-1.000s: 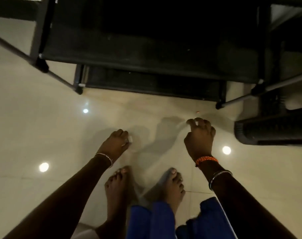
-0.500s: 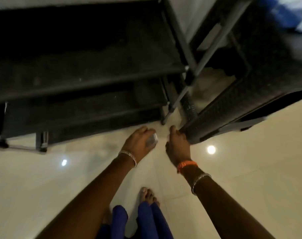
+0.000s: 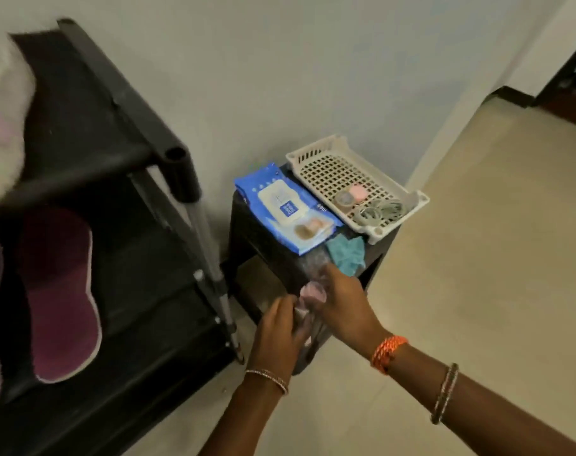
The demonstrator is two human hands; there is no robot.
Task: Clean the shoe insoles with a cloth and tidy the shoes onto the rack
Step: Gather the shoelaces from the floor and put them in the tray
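Observation:
The black shoe rack (image 3: 122,149) fills the left side. A pair of maroon slippers (image 3: 61,291) lies on its middle shelf, soles toward me. A teal cloth (image 3: 347,255) is crumpled on the near corner of a small black stool (image 3: 267,255). My left hand (image 3: 280,330) and my right hand (image 3: 344,299) meet at the stool's front edge. Both hold a small pale pink thing (image 3: 311,291), blurred, with something translucent above it. My right hand's fingertips lie just beside the teal cloth.
On the stool lie a blue wet-wipes pack (image 3: 285,209) and a white perforated basket (image 3: 355,185) holding tape rolls and coiled cables. Something white and fluffy (image 3: 3,120) sits on the rack's top. Beige tiled floor (image 3: 477,258) stretches to the right, toward a dark doorway.
The view has lifted from the floor under the rack to the stool beside it. Both hands rose from floor level to the stool's front edge and came together on the pale pink thing.

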